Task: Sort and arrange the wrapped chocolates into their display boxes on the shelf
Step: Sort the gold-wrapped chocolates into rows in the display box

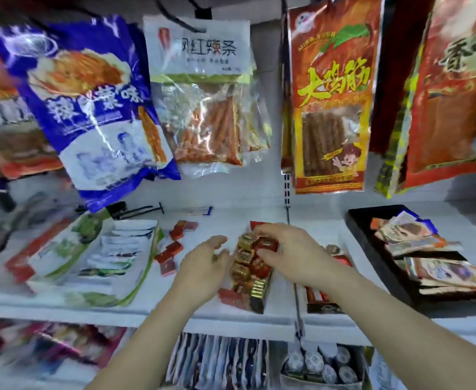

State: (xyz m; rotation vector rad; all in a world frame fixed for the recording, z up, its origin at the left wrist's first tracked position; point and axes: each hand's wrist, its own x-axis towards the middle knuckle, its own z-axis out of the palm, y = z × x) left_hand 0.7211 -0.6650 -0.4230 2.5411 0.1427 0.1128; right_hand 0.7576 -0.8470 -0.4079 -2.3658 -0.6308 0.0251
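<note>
A narrow red display box (255,301) stands on the white shelf (175,312) in the middle, filled with gold and red wrapped chocolates (243,256). My right hand (290,253) reaches over the box's far end and pinches a red wrapped chocolate (266,244) between thumb and fingers. My left hand (203,266) hovers at the box's left side with its fingers loosely spread, holding nothing. Several loose red wrapped chocolates (172,249) lie on the shelf left of the box. A second red box (324,302) sits just right, partly hidden by my right forearm.
A green and white display box (96,263) of flat packets lies at the left. A black tray (377,257) with stacked snack packets stands at the right. Hanging snack bags (331,94) crowd the space above. More goods fill the lower shelf (220,361).
</note>
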